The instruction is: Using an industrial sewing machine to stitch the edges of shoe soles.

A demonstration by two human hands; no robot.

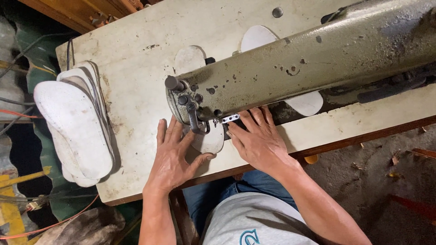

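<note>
Worn cream table (136, 50) with chipped wooden edges fills the view, and on it stands an old olive-green sewing machine (299, 63), which I take as the landmark for all places; nearest to the camera, on the near side of the machine, is the person's lap in blue trousers and a grey shirt, below the table edge; from there both forearms go up to the table; the left hand (170, 156) lies flat on the table just in front of the machine head, fingers spread and pointing to the machine, the thumb stretched to the side and pressing on the near edge of a white insole piece (210, 141); the right hand (258, 138) lies flat just beside it, fingers together and extended, their tips under the machine arm near the small metal foot (229, 119); the insole piece is between the two hands, directly under the needle end of the machine, and both hands touch it; to the left of the machine, well apart, a stack of white soles (75, 122) hangs partly over the table end; behind the machine, two more white oval pieces (190, 59) lie on the table, half hidden by its body; beyond the right hand the ground is bare dirt
</note>
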